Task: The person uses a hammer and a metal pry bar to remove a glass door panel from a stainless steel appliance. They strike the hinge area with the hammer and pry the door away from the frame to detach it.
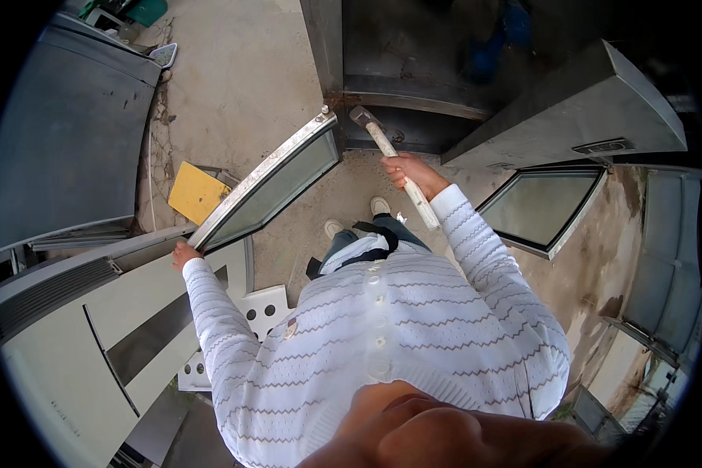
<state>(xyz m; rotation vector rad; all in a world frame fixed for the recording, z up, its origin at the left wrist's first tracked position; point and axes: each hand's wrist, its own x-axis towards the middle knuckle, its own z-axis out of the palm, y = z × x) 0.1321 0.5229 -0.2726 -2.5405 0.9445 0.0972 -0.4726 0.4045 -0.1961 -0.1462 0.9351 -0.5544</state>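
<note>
My right hand point(413, 173) is closed around the pale handle of a hammer point(381, 143). The hammer slants up and to the left, its dark metal head beside the lower edge of a dark metal cabinet point(325, 47). At the left, my left hand point(184, 254) grips the near end of a white-framed glass panel point(277, 189). That panel runs diagonally away from me, and its far corner is close to the cabinet's corner post. Whether they touch I cannot tell. The hammer head and the panel are apart.
An open metal door point(569, 109) juts out at the right, with a second framed glass panel point(542, 204) below it. A yellow board point(197, 192) lies behind the held panel. Pale metal panels point(62, 374), a white piece with round holes point(270, 300) and a dark grey sheet point(70, 132) fill the left.
</note>
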